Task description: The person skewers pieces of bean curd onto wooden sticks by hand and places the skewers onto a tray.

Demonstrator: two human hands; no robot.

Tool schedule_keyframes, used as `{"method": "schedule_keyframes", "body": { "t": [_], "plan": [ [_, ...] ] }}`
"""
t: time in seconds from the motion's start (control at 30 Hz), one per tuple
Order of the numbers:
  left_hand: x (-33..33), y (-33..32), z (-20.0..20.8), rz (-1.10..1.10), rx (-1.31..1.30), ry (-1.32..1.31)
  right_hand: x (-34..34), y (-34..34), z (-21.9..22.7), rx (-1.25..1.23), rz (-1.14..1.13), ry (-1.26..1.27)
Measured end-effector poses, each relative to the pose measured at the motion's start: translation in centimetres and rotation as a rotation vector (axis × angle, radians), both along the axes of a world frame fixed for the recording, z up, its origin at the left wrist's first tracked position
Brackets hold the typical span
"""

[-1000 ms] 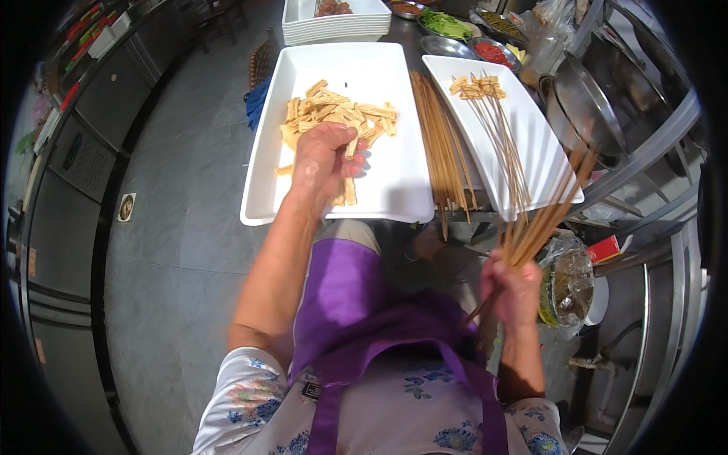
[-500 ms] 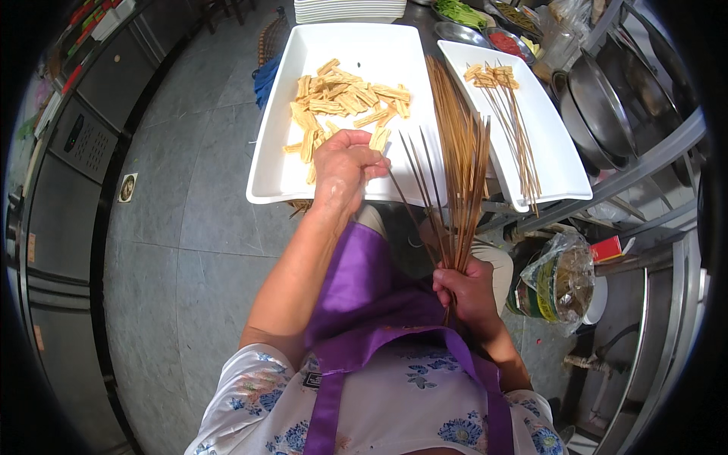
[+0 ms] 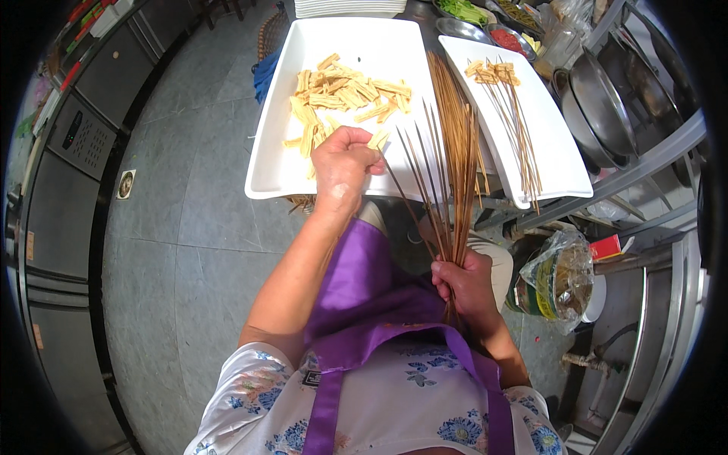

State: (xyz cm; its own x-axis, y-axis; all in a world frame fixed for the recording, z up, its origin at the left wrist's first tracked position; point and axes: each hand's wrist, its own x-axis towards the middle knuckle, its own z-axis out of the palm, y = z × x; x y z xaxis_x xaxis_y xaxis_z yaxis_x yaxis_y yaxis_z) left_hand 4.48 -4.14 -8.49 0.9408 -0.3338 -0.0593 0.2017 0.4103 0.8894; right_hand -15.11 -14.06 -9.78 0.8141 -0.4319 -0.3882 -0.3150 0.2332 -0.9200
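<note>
My left hand (image 3: pixel 345 168) pinches a short yellow piece of tofu skin (image 3: pixel 378 139) above the near edge of a deep white tray (image 3: pixel 256 171). A loose pile of similar tofu skin pieces (image 3: pixel 341 92) lies in that tray. Low in front of my apron, my right hand (image 3: pixel 465 284) grips a fanned bunch of thin brown skewers (image 3: pixel 453 227) by their lower ends. The leftmost skewer leans out from the bunch, and its tip meets the held piece at my left fingers. Whether it has gone in is hidden.
Many more skewers (image 3: pixel 447 91) lie between the trays. A narrower white tray (image 3: pixel 557 171) on the right holds several loaded skewers (image 3: pixel 523 140). Metal bowls (image 3: pixel 599 106) stand on a rack at the right, above a plastic-covered bucket (image 3: pixel 565 277). Stacked white trays (image 3: pixel 350 7) sit behind.
The skewers in my right hand have shifted slightly left and up, bringing the leftmost tip to the tofu skin piece. My left hand stays almost in place.
</note>
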Motion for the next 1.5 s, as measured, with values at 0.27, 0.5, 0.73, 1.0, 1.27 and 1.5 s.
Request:
{"method": "schedule_keyframes", "body": {
  "t": [0.27, 0.5, 0.73, 1.0, 1.27, 1.5],
  "plan": [
    [-0.7, 0.0, -0.9, 0.13, 0.275, -0.31, 0.1, 0.2, 0.7, -0.026, 0.007, 0.004],
    [-2.2, -0.6, -1.1, 0.049, 0.277, -0.25, 0.8, 0.6, 2.1, -0.055, -0.019, -0.024],
    [1.9, -0.2, 1.3, 0.13, 0.176, -0.313, -2.0, -2.0, 3.2, -0.407, -0.048, 0.044],
    [5.8, -1.9, 1.2, 0.144, 0.7, -0.735, -3.7, -6.8, 3.8, -0.855, -0.301, -0.088],
    [7.4, -3.9, -0.9, 0.079, 1.363, -1.021, 2.6, -15.7, 5.5, -0.788, -0.448, -0.019],
    [7.8, -4.1, -0.3, -0.112, 1.47, -0.961, 8.0, -21.5, 3.5, -0.778, -0.511, 0.02]
  ]
}}
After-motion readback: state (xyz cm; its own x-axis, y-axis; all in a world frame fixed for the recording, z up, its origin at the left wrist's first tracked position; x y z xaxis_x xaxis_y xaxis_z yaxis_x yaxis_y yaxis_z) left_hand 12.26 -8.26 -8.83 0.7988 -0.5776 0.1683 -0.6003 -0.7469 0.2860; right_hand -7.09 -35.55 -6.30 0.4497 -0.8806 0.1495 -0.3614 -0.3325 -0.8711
